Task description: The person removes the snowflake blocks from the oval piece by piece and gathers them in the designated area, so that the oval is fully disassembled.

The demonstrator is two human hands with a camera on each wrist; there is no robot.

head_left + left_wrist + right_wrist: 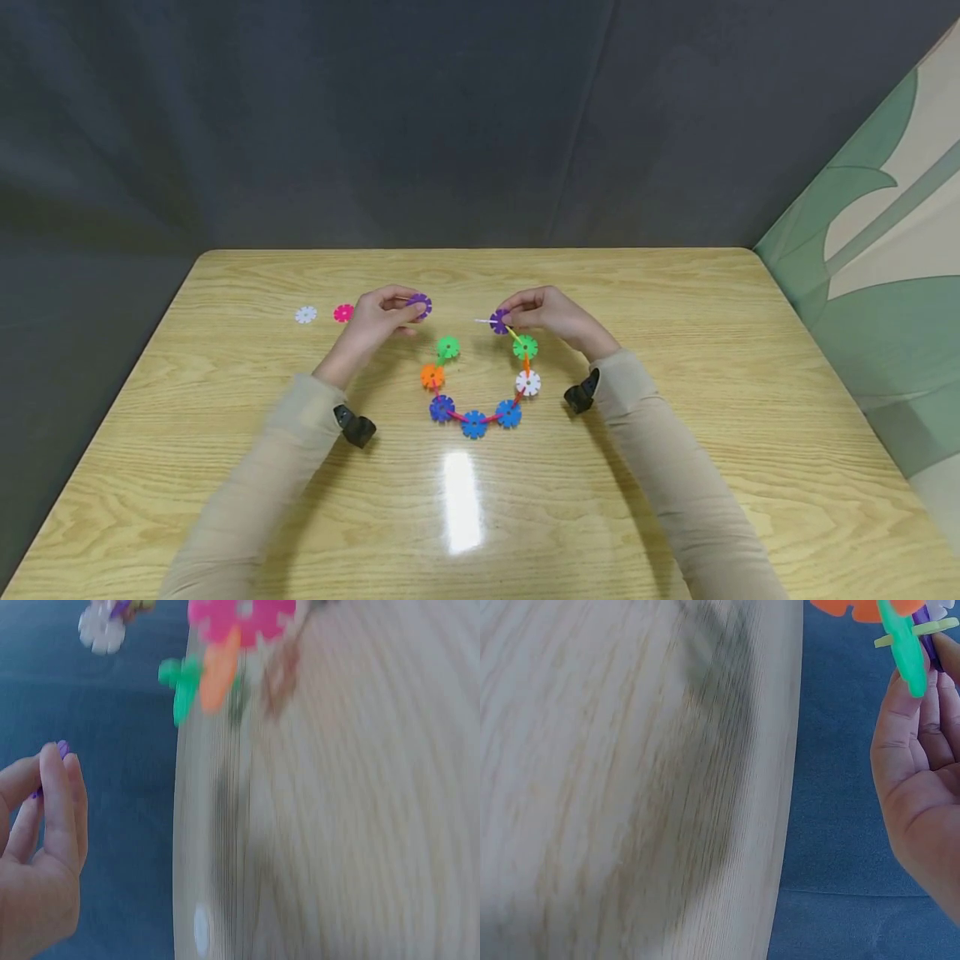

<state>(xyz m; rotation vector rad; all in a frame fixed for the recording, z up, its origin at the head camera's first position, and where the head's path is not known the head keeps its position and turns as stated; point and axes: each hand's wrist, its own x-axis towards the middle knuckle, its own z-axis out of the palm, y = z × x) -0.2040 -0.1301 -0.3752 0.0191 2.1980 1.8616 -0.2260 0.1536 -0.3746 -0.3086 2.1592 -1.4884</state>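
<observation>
My left hand (375, 323) pinches a loose purple notched plastic disc (423, 308) between thumb and fingers; the left wrist view shows only slivers of this purple disc (63, 747) past the fingertips. Facing it, my right hand (558, 318) pinches another purple disc (496, 323), part of a curved chain of interlocked discs. A white disc (482, 321), seen edge-on, juts from it toward the left hand. A yellow disc (513, 335) links it to a green disc (526, 347). The chain curves through blue discs (474, 424) to a green end disc (448, 347) below the left hand.
On the wooden table (750, 467), a loose white disc (306, 314) and a pink disc (343, 312) lie left of the left hand. A dark curtain (450, 125) hangs behind the table's far edge. A leaf-patterned cloth (870, 242) is at the right.
</observation>
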